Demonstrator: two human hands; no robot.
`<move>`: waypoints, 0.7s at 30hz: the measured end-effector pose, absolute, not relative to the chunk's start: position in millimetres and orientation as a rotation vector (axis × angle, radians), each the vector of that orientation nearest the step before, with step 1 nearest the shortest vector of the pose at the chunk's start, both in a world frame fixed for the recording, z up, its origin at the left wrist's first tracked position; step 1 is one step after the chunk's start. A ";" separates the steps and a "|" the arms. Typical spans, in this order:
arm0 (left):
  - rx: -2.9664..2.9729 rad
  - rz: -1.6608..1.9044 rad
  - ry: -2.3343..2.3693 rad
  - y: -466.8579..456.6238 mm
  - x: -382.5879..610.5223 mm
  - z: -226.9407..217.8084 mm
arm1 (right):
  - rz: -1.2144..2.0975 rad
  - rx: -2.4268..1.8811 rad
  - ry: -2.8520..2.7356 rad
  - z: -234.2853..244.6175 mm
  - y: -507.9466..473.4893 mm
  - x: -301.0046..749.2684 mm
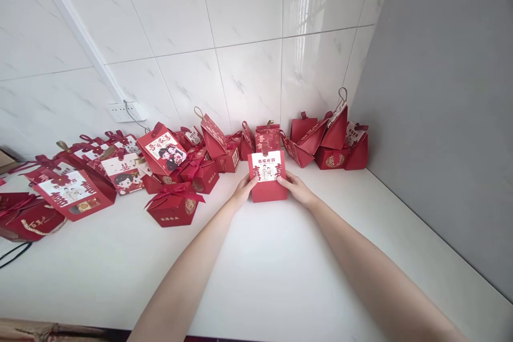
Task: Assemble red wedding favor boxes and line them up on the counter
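Observation:
Both my hands hold a small red gift box (267,176) with a white picture label on its front, standing upright on the white tabletop (256,267). My left hand (242,191) grips its left side, fingers closed against it. On the box's right side my right hand (297,188) does the same. Behind the box, against the tiled wall, stand more red gift boxes (267,138).
Several red boxes and bags with ribbons and labels (120,171) spread along the left and back of the table. Triangular red boxes (332,139) sit in the back right corner by a grey wall (441,117). A wall socket with a cable (127,111) is at back left.

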State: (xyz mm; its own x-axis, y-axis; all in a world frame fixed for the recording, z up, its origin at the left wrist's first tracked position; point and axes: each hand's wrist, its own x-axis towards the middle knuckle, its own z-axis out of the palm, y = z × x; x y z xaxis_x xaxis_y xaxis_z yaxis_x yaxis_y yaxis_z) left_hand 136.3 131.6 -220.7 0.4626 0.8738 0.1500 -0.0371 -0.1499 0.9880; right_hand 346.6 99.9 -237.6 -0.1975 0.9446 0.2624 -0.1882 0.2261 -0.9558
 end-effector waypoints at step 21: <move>1.490 1.061 0.866 133.4 135.6 -226.6 | 1.171 -0.902 -1.221 -250.3 105.2 346.3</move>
